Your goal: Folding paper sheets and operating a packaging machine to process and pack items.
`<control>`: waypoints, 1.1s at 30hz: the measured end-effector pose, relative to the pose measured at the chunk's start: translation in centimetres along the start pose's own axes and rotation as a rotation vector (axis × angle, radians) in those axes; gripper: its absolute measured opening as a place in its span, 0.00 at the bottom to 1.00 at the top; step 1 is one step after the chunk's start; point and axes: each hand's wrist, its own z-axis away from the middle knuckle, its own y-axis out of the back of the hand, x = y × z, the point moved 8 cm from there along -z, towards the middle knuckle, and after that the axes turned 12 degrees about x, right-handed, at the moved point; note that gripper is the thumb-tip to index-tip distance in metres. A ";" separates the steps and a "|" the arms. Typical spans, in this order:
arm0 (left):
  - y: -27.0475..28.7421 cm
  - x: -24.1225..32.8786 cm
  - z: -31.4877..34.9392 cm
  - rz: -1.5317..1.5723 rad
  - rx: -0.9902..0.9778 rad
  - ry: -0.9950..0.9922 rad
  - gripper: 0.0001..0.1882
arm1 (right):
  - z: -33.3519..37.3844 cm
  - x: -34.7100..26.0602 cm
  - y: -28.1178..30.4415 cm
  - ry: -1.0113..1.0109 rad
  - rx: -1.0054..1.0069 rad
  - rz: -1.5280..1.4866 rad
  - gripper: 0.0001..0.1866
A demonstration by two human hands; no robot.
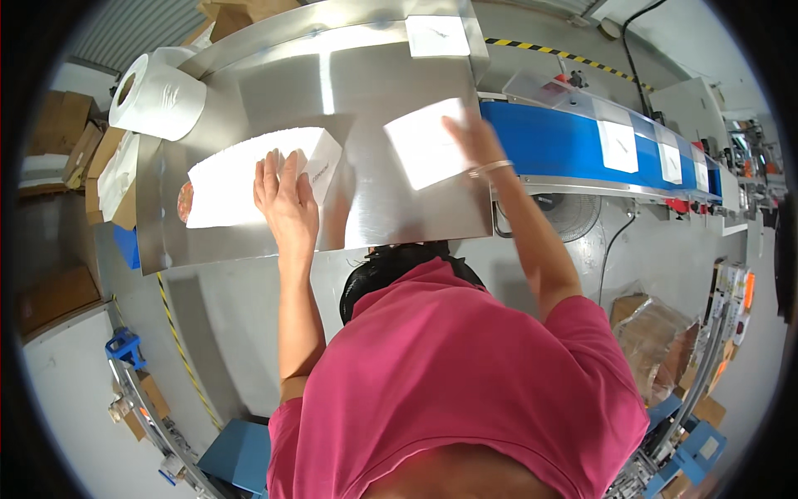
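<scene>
A long row of white square packets (241,179), stacked edge to edge, lies on the steel table (366,75). My left hand (287,195) rests on top of this row, fingers stretched out and somewhat spread. A reddish round end piece (185,202) shows at the row's left end. Toward the table's right edge, my right hand (478,143) grips a single white square packet (426,145) by its right side; motion blurs the hand, and its thumb is partly hidden. What the packets contain cannot be seen.
A blue conveyor belt (540,137) runs off to the right, carrying several white packets (617,147). Another white square (438,37) lies at the table's far corner. A big white roll (158,94) stands at the left corner, near cardboard boxes (62,121). A fan (565,214) sits below the belt.
</scene>
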 end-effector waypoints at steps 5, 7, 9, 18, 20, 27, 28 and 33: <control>0.4 0.4 0.0 0.091 0.065 0.018 0.18 | -3.0 12.3 12.9 -0.111 0.401 0.502 0.33; 0.3 0.5 0.0 0.075 0.083 0.004 0.18 | -1.3 6.4 14.6 0.082 0.694 1.046 0.34; -0.2 1.0 0.0 0.085 0.068 0.012 0.17 | -2.4 3.8 11.9 0.260 0.480 0.633 0.27; -0.5 2.1 -0.3 0.087 -0.013 -0.030 0.14 | 1.4 -10.3 -13.8 0.361 -0.718 -0.201 0.30; -0.1 1.1 -0.6 0.011 0.012 -0.032 0.15 | 1.6 -10.3 -13.2 0.310 -0.712 -0.283 0.27; 0.5 -0.8 -0.7 -0.144 0.028 -0.088 0.13 | -0.7 3.2 1.3 -0.117 0.087 -0.028 0.21; 0.4 -0.5 -0.9 -0.131 0.019 -0.101 0.13 | -1.7 7.0 4.4 -0.076 0.165 0.204 0.21; 0.6 -1.1 -1.0 -0.129 0.013 -0.101 0.14 | -2.7 9.9 13.5 -0.083 0.433 0.426 0.23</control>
